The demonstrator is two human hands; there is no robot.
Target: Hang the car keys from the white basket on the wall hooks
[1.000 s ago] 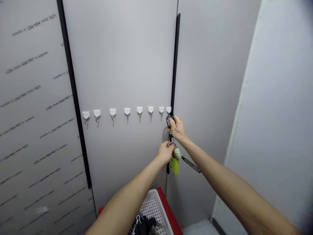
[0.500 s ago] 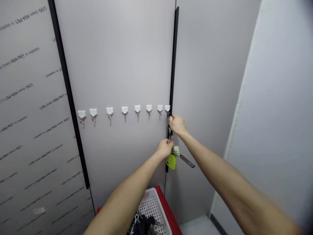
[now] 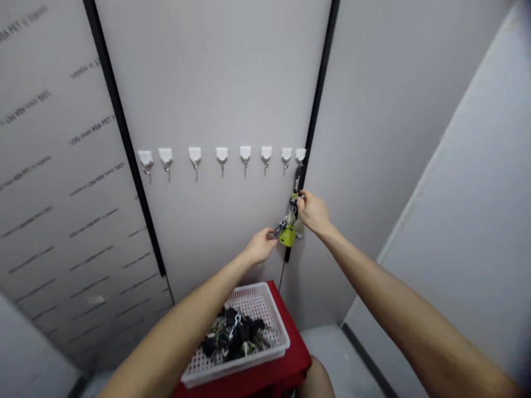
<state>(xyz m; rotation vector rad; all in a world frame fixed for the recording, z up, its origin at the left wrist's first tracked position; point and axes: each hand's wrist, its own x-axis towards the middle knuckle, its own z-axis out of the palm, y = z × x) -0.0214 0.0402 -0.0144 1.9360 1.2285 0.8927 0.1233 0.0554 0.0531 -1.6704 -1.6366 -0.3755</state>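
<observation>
I have R grip [image 3: 314, 213] pinching the strap [image 3: 297, 179] of the key bunch [image 3: 287, 236]. L grip [image 3: 260, 246], lower left, sits narrow at the bunch's side; can't tell if holding. Abv R grip: end hook [image 3: 300, 156], strap reaching it. Blw L grip: white basket [image 3: 249, 360] w/ more keys [image 3: 236, 334], on red stand [image 3: 295, 334].

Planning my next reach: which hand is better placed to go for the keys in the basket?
Probably the left hand: it is lower and nearer the basket, just beside the green tag. The right hand is higher and farther off, at the black strap.
</observation>
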